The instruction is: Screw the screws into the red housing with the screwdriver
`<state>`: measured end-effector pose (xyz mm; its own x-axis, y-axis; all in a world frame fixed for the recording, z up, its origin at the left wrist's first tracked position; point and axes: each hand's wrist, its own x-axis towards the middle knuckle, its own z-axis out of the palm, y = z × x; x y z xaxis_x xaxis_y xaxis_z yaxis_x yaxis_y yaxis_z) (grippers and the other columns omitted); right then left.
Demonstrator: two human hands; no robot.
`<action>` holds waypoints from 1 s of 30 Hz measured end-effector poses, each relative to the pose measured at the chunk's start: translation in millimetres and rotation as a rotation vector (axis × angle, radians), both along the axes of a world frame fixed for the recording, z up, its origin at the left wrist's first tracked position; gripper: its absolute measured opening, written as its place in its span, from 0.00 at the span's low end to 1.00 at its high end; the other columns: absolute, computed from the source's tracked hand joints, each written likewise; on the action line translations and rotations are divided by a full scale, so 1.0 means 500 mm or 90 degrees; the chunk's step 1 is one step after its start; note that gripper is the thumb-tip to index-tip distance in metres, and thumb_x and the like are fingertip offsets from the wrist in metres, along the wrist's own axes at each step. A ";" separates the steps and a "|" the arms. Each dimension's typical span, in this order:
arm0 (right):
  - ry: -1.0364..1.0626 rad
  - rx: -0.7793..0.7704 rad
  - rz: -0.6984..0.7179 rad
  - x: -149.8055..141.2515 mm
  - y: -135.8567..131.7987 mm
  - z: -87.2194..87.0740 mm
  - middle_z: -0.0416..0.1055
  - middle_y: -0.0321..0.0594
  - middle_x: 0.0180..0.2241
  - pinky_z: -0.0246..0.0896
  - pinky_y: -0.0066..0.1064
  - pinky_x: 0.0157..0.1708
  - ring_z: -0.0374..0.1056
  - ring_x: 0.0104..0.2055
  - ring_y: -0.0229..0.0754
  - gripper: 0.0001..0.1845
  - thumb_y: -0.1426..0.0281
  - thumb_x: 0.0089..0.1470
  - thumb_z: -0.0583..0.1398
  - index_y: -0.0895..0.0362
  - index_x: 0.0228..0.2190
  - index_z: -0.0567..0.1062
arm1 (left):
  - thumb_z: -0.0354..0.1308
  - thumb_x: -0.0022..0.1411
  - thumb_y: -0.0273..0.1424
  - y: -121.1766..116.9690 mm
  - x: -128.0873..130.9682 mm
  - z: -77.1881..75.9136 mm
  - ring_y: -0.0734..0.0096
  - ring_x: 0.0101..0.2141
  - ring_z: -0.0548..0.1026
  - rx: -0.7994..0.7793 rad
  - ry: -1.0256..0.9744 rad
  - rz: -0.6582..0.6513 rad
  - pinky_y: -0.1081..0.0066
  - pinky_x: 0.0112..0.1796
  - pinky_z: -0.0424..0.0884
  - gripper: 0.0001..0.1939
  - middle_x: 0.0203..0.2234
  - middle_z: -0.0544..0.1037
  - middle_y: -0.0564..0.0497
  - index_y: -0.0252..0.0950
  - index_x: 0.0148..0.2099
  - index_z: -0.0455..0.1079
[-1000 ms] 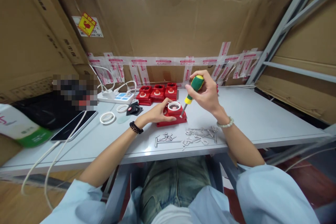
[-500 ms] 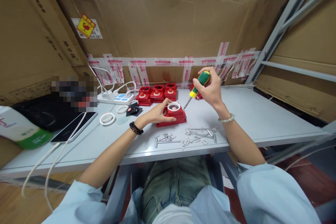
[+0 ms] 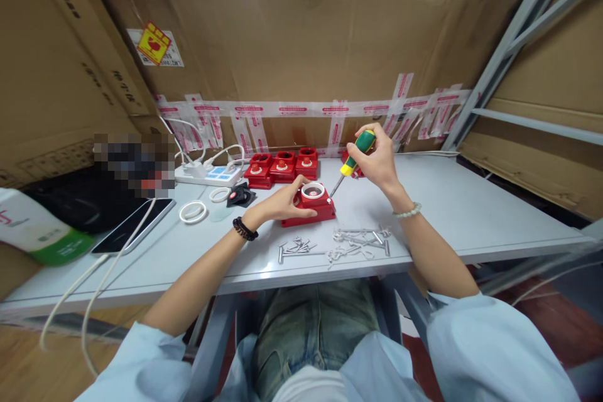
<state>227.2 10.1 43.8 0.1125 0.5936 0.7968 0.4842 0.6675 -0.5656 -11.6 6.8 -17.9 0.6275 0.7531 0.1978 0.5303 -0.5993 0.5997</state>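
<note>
On the desk (image 3: pixel 452 207), the red housing (image 3: pixel 324 210) lies lengthwise three-to-nine o'clock, clasped from nine by the nearer left grip (image 3: pixel 280 202); toward two, the right grip (image 3: pixel 380 162) wraps the screwdriver (image 3: pixel 358 152), slanting toward seven, tip at the housing's three-o'clock end.

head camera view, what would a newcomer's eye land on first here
Probably the green and yellow screwdriver in the right hand, slanting down to the right end of a red housing that the left hand holds on the table. Next might come the three red units lined up behind it, then the bright yellow label at the upper left of the cardboard.
</note>
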 end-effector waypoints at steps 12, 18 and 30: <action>0.008 -0.059 0.000 0.005 0.013 -0.009 0.58 0.30 0.25 0.57 0.25 0.17 0.55 0.23 0.32 0.13 0.67 0.42 0.62 0.53 0.31 0.64 | 0.65 0.52 0.48 -0.001 0.000 0.001 0.52 0.48 0.74 -0.002 -0.017 -0.008 0.59 0.47 0.70 0.33 0.48 0.74 0.42 0.37 0.53 0.57; -0.003 -0.110 0.041 0.004 0.014 -0.016 0.59 0.30 0.26 0.57 0.25 0.15 0.60 0.23 0.34 0.15 0.65 0.44 0.62 0.53 0.34 0.63 | 0.65 0.52 0.47 0.001 0.000 -0.001 0.52 0.48 0.74 -0.002 -0.022 -0.010 0.59 0.47 0.70 0.33 0.48 0.74 0.42 0.38 0.54 0.58; -0.044 -0.050 0.018 0.000 -0.004 -0.009 0.60 0.30 0.25 0.59 0.28 0.22 0.57 0.23 0.33 0.12 0.68 0.46 0.62 0.53 0.33 0.65 | 0.65 0.52 0.47 0.000 0.001 0.001 0.51 0.50 0.73 -0.006 -0.016 -0.004 0.58 0.47 0.70 0.34 0.49 0.74 0.42 0.38 0.54 0.57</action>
<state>227.5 8.0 39.5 0.0407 0.6568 0.7530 0.5056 0.6364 -0.5825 -11.3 6.7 -17.6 0.6271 0.7513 0.2058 0.5116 -0.5964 0.6185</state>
